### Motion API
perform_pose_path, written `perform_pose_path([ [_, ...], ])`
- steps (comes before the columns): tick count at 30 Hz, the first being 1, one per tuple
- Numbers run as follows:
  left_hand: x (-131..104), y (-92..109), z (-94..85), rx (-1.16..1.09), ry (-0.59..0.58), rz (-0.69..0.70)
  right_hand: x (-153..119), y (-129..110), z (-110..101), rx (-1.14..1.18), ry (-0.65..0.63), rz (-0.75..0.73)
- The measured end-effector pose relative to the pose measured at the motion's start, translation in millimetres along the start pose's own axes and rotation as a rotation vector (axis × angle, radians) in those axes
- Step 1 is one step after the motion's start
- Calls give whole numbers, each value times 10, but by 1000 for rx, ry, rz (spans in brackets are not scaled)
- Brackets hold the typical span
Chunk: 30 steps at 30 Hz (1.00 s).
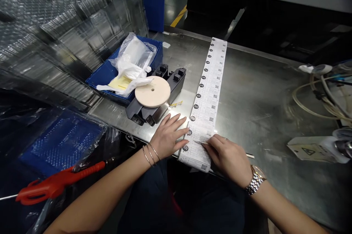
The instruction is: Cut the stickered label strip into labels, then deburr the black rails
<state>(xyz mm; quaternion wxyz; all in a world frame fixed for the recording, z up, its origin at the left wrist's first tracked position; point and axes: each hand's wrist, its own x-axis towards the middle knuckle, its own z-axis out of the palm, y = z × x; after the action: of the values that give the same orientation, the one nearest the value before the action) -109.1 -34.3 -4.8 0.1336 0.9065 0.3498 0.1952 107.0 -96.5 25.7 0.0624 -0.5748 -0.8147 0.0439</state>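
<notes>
A long strip of printed labels (206,91) runs away from me across the metal table, its near end curling over the front edge. Each label carries a black round mark and a small square code. My left hand (168,136) lies flat with fingers spread, its fingertips at the strip's left border. Over the near part of the strip, my right hand (227,157) is closed around a thin pen (204,142). The pen's dark tip points left onto a label, and its white rear end sticks out past the hand.
Left of the strip, a round beige disc (159,94) rests on black plastic parts (176,80). Behind them is a blue bin (157,45) with plastic bags. Stacked clear trays (90,25) stand left; a red air gun (55,186) lies lower left. Coiled tubes (305,107) are at right.
</notes>
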Motion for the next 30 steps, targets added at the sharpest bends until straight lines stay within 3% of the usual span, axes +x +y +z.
perform_pose_path([
  [9, 22, -23, -5, 10, 15, 16, -287, 298, -58, 2, -10, 23],
  [20, 27, -19, -14, 5, 25, 36, -360, 363, -76, 7, 16, 24],
  [30, 39, -25, -8, 24, 39, 43, -365, 394, -140, 117, -76, 85],
])
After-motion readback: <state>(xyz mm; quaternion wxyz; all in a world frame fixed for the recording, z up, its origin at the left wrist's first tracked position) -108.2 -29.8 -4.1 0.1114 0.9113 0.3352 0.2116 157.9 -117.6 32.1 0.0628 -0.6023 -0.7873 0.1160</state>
